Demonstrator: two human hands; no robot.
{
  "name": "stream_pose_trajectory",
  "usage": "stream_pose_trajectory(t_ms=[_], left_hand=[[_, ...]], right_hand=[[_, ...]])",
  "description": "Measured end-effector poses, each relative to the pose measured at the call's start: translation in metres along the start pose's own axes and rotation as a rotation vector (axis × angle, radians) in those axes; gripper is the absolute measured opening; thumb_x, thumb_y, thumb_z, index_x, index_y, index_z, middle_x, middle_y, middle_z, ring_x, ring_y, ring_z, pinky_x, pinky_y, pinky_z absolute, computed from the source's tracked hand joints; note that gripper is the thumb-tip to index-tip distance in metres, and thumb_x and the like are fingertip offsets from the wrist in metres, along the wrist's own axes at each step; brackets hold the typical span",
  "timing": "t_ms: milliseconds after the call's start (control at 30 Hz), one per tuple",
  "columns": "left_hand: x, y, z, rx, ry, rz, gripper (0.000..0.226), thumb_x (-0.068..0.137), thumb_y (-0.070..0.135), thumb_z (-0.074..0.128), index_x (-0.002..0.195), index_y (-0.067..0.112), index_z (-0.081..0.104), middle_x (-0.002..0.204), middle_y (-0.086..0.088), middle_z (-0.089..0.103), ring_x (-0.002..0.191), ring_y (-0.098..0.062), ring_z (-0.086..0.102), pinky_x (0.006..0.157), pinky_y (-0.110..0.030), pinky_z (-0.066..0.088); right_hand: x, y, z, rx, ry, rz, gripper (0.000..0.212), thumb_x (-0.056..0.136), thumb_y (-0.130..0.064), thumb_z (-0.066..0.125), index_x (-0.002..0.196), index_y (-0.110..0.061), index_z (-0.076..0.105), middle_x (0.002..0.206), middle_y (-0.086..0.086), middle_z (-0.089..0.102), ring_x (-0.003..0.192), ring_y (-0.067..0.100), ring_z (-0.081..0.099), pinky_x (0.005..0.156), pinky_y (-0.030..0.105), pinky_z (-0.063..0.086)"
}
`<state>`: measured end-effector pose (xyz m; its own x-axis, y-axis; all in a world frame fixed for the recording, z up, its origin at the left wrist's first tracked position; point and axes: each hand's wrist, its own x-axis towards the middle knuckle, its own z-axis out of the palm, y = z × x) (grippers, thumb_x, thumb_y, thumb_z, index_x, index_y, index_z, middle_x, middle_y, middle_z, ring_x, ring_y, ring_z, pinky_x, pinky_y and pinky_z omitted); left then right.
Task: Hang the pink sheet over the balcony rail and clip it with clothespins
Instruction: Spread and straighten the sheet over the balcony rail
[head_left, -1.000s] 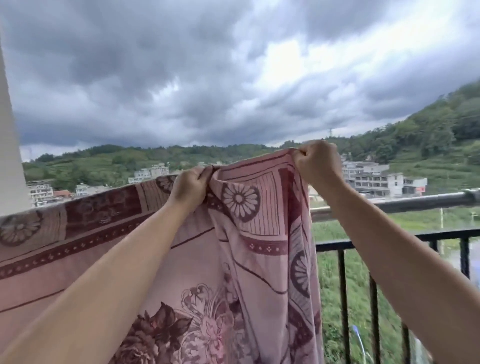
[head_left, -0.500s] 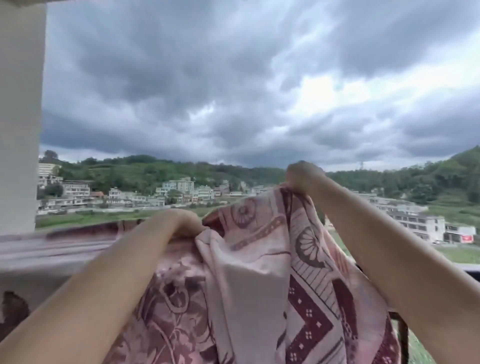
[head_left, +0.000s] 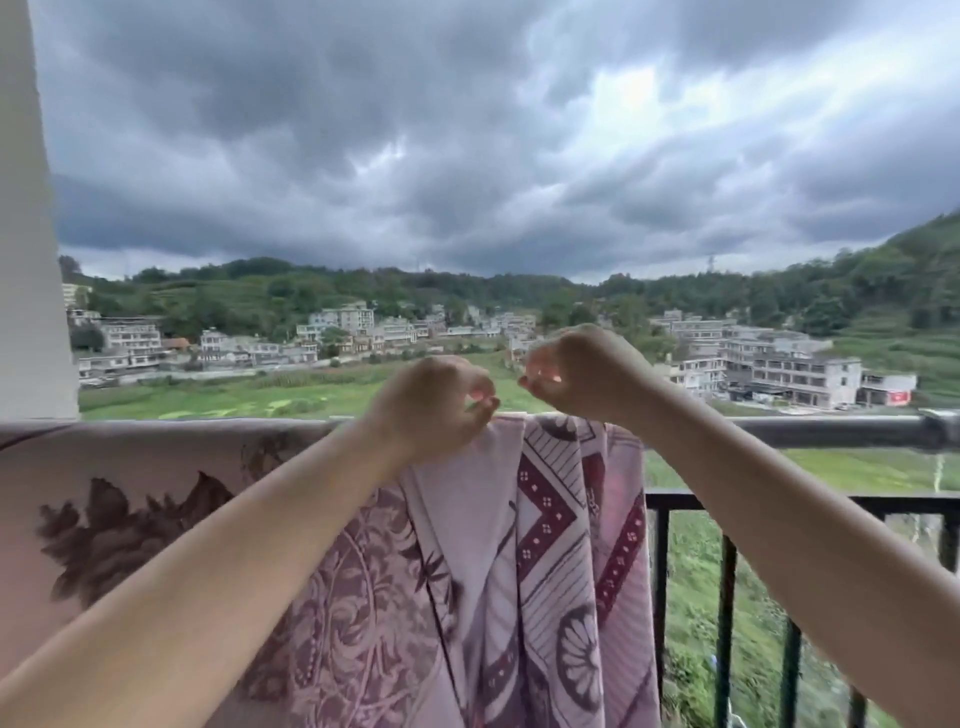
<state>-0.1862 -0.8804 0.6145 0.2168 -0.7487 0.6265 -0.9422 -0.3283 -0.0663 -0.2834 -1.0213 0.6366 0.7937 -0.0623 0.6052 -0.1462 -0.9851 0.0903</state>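
Your balcony rail (head_left: 831, 431) runs straight across in front of you, a dark rounded top bar with a second dark bar below it and upright black balusters (head_left: 727, 613) standing beneath that. The bare stretch of the rail shows only on your right; from the middle leftward to the white pillar (head_left: 31, 260) it lies under the pink sheet (head_left: 519, 571). The sheet is draped directly over the top bar and hangs down on your side, flat on the left with a dark floral print, gathered into vertical folds near its right edge where the maroon border pattern shows
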Motion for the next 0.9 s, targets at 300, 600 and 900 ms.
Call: stream_pose_trajectory(t_ms=[300, 600, 900], left_hand=[[-0.043, 0.053, 0.023, 0.229, 0.1, -0.26, 0.038, 0.084, 0.039, 0.055, 0.112, 0.014, 0.059, 0.126, -0.003, 0.047, 0.12, -0.024, 0.035, 0.103, -0.041, 0.026], [-0.037, 0.066, 0.02, 0.205, 0.213, -0.331, 0.036, 0.091, 0.004, 0.027, 0.086, 0.003, 0.063, 0.093, -0.009, 0.065, 0.095, -0.026, 0.053, 0.094, -0.036, 0.035], [0.016, 0.089, 0.046, 0.019, 0.366, -0.34, 0.021, 0.093, 0.01, 0.04, 0.102, 0.002, 0.057, 0.1, -0.021, 0.063, 0.084, -0.037, 0.062, 0.062, -0.037, 0.042]], right_hand=[[-0.122, -0.01, 0.03, -0.148, 0.267, 0.475, 0.051, 0.07, -0.057, 0.062, 0.076, -0.006, 0.067, 0.088, 0.009, 0.067, 0.089, 0.024, 0.054, 0.074, 0.034, 0.024], [-0.109, -0.015, 0.037, 0.372, 0.327, 0.655, 0.028, 0.081, -0.008, 0.048, 0.055, -0.014, 0.056, 0.061, -0.001, 0.051, 0.073, 0.02, 0.048, 0.071, 0.031, 0.019], [-0.087, 0.127, -0.043, 0.279, 0.462, 0.651, 0.034, 0.086, 0.001, 0.043, 0.055, -0.011, 0.036, 0.059, 0.003, 0.039, 0.073, 0.021, 0.04, 0.046, 0.024, 0.023]])
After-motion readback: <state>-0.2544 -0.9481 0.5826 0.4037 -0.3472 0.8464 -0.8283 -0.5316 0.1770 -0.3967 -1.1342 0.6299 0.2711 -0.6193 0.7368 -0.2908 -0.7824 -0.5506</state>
